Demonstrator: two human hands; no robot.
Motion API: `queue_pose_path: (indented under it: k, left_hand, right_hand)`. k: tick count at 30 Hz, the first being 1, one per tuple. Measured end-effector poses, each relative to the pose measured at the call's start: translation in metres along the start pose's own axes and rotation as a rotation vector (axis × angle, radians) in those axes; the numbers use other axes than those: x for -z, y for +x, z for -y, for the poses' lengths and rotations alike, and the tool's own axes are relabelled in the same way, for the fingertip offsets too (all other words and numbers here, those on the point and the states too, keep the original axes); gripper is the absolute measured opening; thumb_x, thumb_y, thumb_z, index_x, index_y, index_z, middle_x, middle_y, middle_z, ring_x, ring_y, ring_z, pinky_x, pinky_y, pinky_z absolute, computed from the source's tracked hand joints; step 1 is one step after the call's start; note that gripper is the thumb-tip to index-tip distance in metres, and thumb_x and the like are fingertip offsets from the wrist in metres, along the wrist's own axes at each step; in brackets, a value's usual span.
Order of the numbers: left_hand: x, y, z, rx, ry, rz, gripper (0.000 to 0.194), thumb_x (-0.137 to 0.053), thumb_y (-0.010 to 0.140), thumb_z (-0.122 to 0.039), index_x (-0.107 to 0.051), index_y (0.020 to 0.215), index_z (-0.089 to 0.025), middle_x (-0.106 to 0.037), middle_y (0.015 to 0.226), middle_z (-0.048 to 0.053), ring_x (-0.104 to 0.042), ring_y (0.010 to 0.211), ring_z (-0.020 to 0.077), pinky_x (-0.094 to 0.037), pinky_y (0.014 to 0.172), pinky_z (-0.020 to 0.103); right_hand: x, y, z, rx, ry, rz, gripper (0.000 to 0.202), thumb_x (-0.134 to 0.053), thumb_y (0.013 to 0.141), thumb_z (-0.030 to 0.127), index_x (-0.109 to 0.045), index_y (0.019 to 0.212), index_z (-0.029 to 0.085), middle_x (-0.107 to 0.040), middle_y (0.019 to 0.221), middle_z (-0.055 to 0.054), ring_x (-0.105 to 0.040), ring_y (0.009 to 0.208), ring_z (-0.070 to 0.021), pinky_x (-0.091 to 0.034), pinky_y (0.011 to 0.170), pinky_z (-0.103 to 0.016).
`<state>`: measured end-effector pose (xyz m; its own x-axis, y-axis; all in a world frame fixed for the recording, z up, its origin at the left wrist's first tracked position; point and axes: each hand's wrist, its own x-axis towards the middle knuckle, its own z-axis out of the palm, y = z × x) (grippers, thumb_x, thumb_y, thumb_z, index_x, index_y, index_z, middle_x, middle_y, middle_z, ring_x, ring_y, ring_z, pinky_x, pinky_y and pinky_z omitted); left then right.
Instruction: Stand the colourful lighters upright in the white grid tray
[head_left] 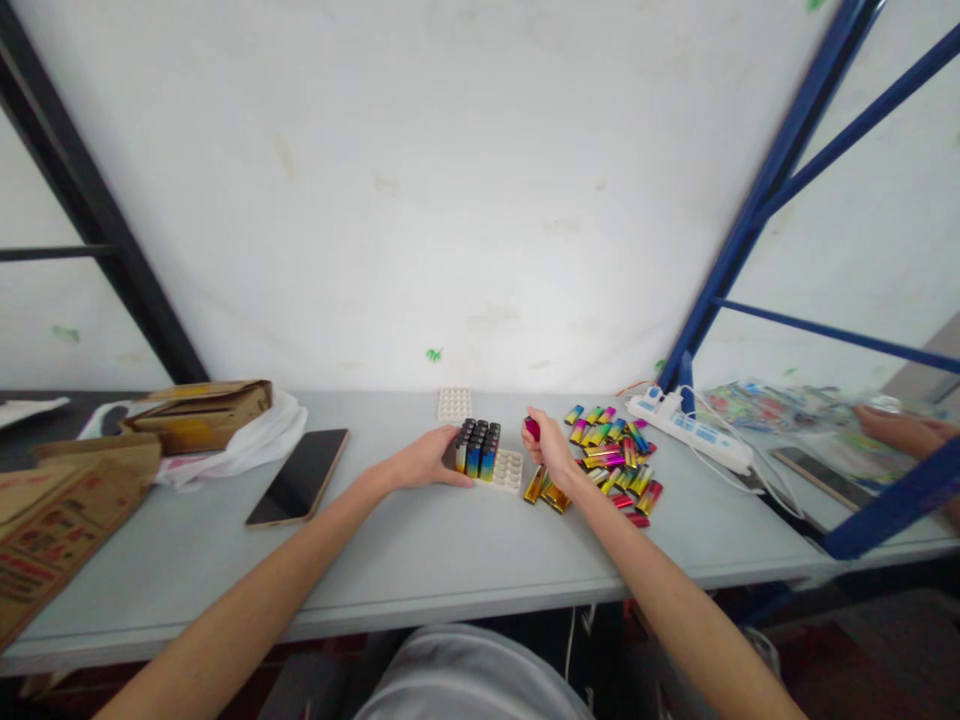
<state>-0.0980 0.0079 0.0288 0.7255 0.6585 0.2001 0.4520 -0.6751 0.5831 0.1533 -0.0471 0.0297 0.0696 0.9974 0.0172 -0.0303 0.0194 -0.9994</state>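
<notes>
A pale tray (510, 471) with rows of round pockets lies mid-table. Its left part is filled with upright shiny tubes (480, 462) that fade from blue to yellow and have black tops. My left hand (429, 459) curves around the left side of this block, thumb in front and fingers behind. To the right of the tray, my right hand (553, 448) is raised with its fingers closed on a shiny magenta tube (532, 428), mostly covered by the fingers. Beside and beyond that hand lies a loose pile of metallic multicoloured tubes (613, 455).
Behind the tray sits a second pale pocketed tray (454, 404). A phone (298, 478) and cardboard boxes (82, 500) are on the left. A white power strip (694, 432) with cables lies right of the pile. Past the blue frame (750, 230), another person's hand (900, 430) shows.
</notes>
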Motion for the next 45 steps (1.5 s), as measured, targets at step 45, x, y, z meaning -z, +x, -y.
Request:
queue_pose_path:
  k: [45]
  left_hand:
    - [-0.002, -0.001, -0.003, 0.001, -0.036, 0.012, 0.075, -0.089, 0.068, -0.053, -0.06, 0.127, -0.018, -0.069, 0.13, 0.011, -0.064, 0.12, 0.0361, -0.048, 0.106, 0.044]
  right_hand:
    - [0.078, -0.018, 0.023, 0.459, -0.835, 0.36, 0.021, -0.067, 0.094, 0.038, -0.08, 0.101, 0.023, -0.078, 0.105, -0.008, -0.069, 0.099, -0.0275, -0.051, 0.094, -0.041]
